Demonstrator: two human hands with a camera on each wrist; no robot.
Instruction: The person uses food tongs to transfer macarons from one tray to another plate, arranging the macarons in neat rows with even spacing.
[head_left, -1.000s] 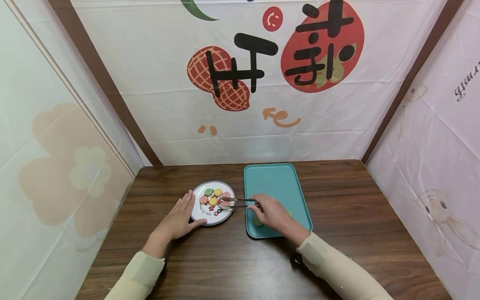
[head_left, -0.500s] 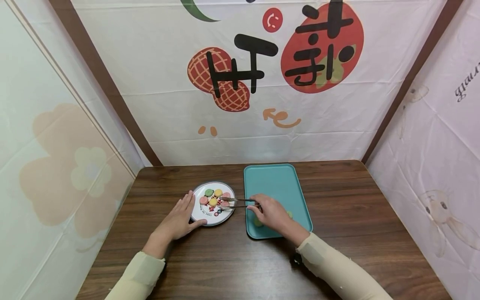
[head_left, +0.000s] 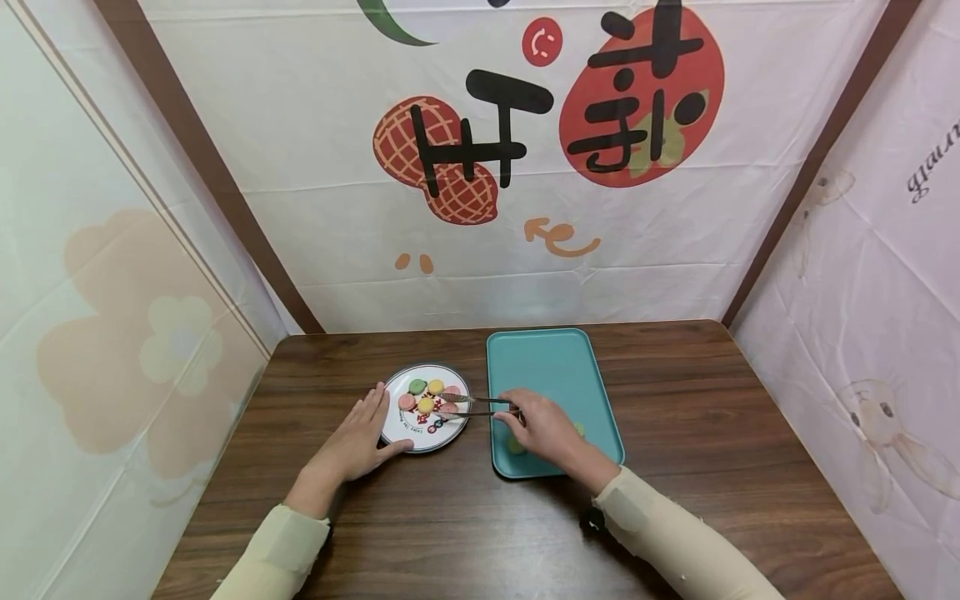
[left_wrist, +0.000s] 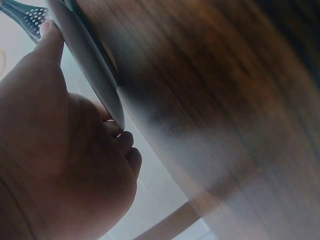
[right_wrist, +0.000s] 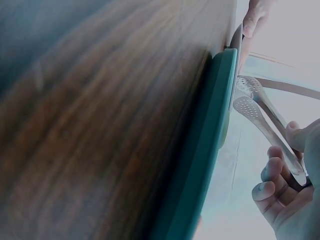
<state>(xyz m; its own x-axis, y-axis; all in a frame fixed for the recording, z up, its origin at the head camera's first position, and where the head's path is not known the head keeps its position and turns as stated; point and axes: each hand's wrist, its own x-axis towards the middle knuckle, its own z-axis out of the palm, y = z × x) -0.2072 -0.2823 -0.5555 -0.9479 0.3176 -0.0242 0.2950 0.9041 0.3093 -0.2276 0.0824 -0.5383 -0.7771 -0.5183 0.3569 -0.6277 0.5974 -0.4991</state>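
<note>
Worktop [head_left: 420, 525] carries teal tray [head_left: 540, 358]; beside it, plate [head_left: 453, 430], left grip [head_left: 355, 437] spread against its rim. Right grip [head_left: 546, 427] pinches metal tongs [head_left: 485, 399], tips flanking pink macaron [head_left: 448, 407] on plate; contact unclear. Macaron probably light, crushable: hold gently by sides.

The white plate [head_left: 397, 423], dark-rimmed with red print, lies flat against the left hand [head_left: 352, 442]. Beyond that hand's thumb sit small rounds: one green [head_left: 417, 387], two yellow [head_left: 426, 405], three pink [head_left: 407, 402]. Silver tongs [right_wrist: 248, 107] extend leftward from the right hand [head_left: 542, 425], perforated ends parted beside two pink rounds.
</note>
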